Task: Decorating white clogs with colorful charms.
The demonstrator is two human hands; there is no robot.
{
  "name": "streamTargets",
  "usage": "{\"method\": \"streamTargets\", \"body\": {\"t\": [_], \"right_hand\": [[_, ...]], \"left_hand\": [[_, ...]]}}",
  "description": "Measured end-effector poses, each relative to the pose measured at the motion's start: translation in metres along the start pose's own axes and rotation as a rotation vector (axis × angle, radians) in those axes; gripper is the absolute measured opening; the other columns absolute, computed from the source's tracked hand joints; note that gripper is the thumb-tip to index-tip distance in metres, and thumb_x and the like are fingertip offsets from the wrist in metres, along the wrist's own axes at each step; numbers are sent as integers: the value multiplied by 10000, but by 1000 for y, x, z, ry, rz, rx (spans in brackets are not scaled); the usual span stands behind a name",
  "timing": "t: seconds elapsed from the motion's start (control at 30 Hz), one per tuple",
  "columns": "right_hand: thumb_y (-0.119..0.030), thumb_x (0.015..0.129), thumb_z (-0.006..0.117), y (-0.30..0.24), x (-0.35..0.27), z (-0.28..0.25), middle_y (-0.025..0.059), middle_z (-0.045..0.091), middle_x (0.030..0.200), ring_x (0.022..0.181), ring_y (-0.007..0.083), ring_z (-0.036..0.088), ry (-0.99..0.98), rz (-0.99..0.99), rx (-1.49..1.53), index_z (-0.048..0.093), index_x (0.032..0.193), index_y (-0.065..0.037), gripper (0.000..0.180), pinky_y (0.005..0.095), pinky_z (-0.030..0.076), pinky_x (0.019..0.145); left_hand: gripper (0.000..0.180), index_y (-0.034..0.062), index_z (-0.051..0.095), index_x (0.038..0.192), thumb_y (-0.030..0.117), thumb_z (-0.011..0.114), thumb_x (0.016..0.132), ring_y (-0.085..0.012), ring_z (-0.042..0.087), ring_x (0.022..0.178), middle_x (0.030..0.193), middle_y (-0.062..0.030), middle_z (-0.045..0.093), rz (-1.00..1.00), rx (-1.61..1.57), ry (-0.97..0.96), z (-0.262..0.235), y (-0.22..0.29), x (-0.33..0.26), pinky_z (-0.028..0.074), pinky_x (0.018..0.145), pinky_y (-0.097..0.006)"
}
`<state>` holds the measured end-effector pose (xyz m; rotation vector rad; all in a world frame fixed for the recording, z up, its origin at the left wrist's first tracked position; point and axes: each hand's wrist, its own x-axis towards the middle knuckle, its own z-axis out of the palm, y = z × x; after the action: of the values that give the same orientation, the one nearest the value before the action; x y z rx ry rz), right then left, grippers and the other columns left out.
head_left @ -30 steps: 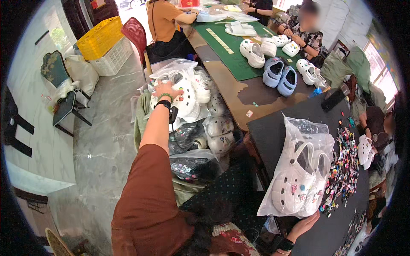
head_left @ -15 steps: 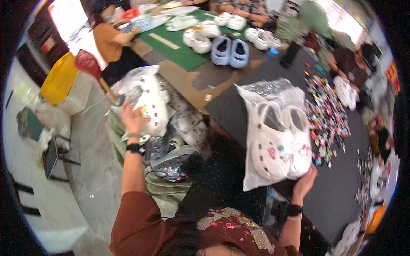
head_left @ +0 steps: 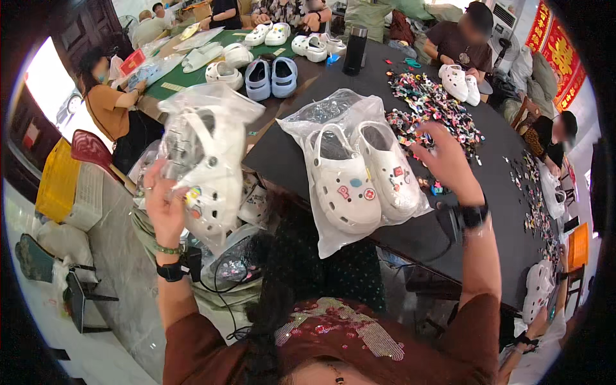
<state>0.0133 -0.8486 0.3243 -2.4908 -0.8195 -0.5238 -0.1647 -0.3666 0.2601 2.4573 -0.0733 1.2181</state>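
My left hand [head_left: 165,199] grips a clear bag with white clogs [head_left: 221,186] inside, held upright above the floor sack at the table's left edge. Colourful charms dot the clog facing me. On the black table lies a second bagged pair of white clogs [head_left: 350,199], toes toward me, with charms on their tops. My right hand [head_left: 452,163] hovers beyond that bag's right side, fingers spread and holding nothing. Just past my fingers is a heap of small colourful shoe charms [head_left: 436,109].
Blue clogs [head_left: 284,78] and several white pairs stand on the far table, partly on a green mat [head_left: 154,88]. A black bottle [head_left: 355,50] stands upright behind the bags. Co-workers sit around the tables, one holding white clogs [head_left: 454,83]. A red scoop [head_left: 96,149] and yellow crate [head_left: 59,173] are left.
My left hand has lifted the bagged clogs up out of the sack. My right hand has let go of the other bag's lower corner and moved up and away. My view has shifted.
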Motion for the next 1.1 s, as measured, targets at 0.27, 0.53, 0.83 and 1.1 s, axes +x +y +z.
{"method": "streamTargets", "body": {"t": [0.27,0.53,0.83,1.1], "right_hand": [[-570,790,660,-8,135,98,255,525,1296,1178,372,538,-205,-19,123,402,1365,12,858,390,425,994],[-549,750,724,-21,157,118,185,658,955,900,266,627,-548,25,202,644,988,1,604,351,494,790],[-346,653,844,-119,116,49,9,444,547,510,151,446,-570,-340,277,436,1357,-169,832,318,344,500],[-355,730,756,-129,104,59,176,634,766,796,351,631,-402,-412,157,677,998,-82,391,440,482,706]], "left_hand": [[202,-43,536,825,-183,436,719,-314,423,1276,1345,-178,395,-107,-441,-164,24,39,-8,607,794,-352],[196,-7,575,786,-170,550,680,-381,402,1307,1302,-185,482,-162,-473,-157,36,31,-22,467,954,-406],[227,-2,583,787,-182,595,651,-385,419,1298,1285,-186,499,-114,-423,-113,39,32,-21,436,981,-427],[240,4,562,771,-190,608,638,-367,434,1290,1277,-173,507,-63,-443,-119,22,62,-4,410,1010,-439]]}}
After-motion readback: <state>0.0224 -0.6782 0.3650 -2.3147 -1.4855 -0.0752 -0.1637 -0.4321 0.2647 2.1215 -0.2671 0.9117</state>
